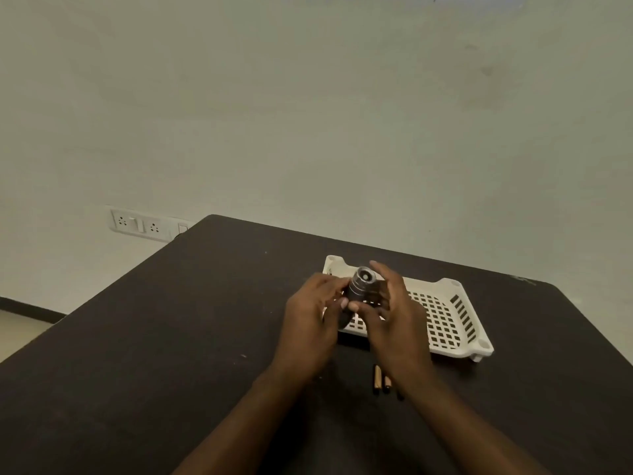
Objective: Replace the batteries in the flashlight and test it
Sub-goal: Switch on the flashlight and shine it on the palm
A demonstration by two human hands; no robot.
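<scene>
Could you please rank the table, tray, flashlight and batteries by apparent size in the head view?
1. Table
2. Tray
3. Flashlight, partly hidden by both hands
4. Batteries, each smallest; they look alike, one partly hidden.

The scene is dim and flat, with a greenish-grey cast over the plain painted wall (308, 97). Light is soft and diffuse; its source cannot be seen. The dark matte tabletop (154, 337) swallows detail, with only faint shadow under the white perforated plastic tray (445, 323). Both bare hands look soft and slightly smeared. Wide-angle distortion bends the table edges outward.
</scene>
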